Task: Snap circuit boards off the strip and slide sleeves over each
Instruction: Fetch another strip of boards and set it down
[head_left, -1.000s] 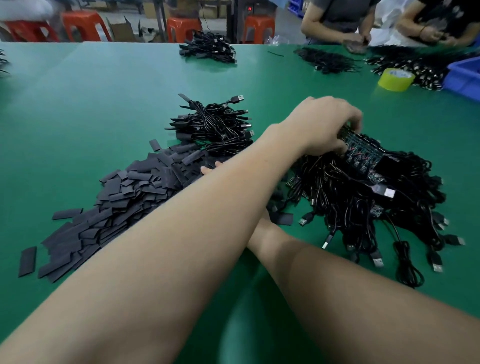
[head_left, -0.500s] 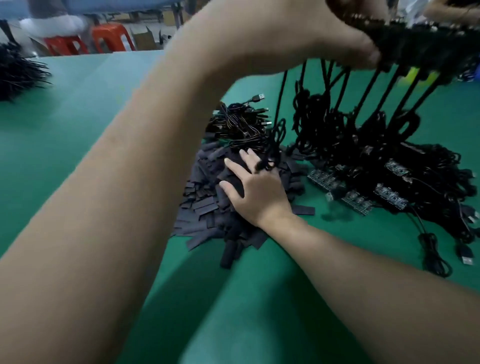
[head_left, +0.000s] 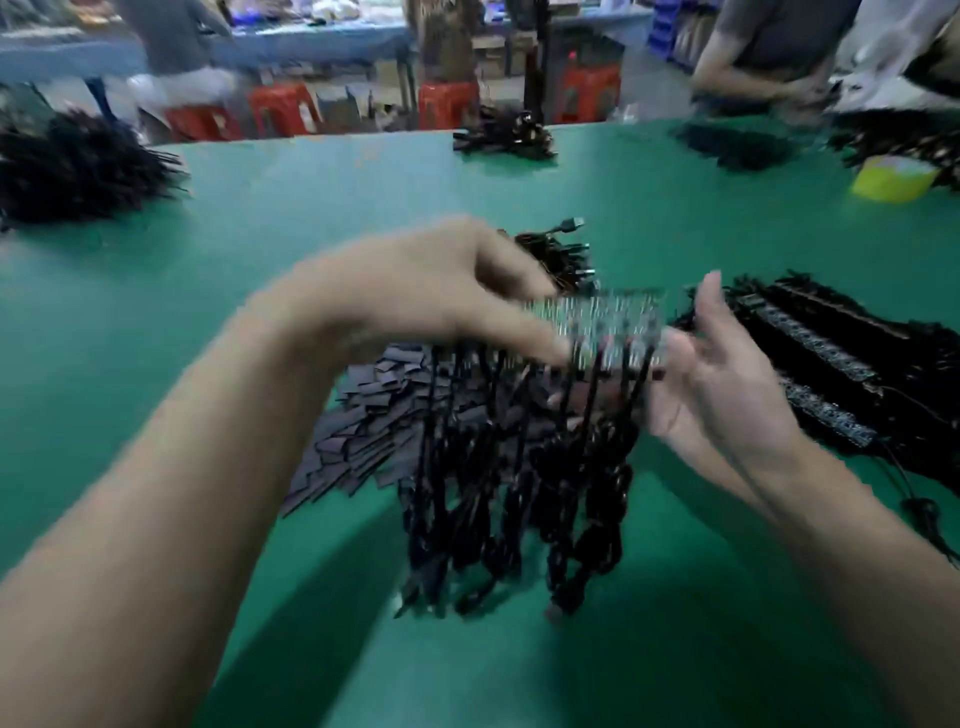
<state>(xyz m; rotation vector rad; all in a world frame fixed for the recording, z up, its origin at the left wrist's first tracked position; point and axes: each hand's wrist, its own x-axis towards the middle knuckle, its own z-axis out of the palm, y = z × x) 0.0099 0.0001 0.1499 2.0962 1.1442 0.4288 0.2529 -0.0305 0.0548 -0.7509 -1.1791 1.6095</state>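
A strip of circuit boards (head_left: 608, 325) is held up over the green table (head_left: 311, 218), blurred by motion. Several black cables (head_left: 519, 493) hang from it down to the table. My left hand (head_left: 431, 296) grips the strip's left part from above, fingers curled over it. At the strip's right end is my right hand (head_left: 727, 384), its thumb on the end and its fingers upright behind it. A heap of flat dark sleeves (head_left: 363, 431) lies under and left of the hanging cables.
More cabled strips (head_left: 831, 364) lie stacked at the right. A bundle of USB cables (head_left: 561, 254) sits behind my left hand. Black cable heaps lie at far left (head_left: 78, 166) and far centre (head_left: 504, 137). A yellow tape roll (head_left: 891, 179) and other workers are at far right.
My left hand lifted a strip off the right pile and brought it down to mid-table. My right hand left the sleeve heap and came up to the strip's right end.
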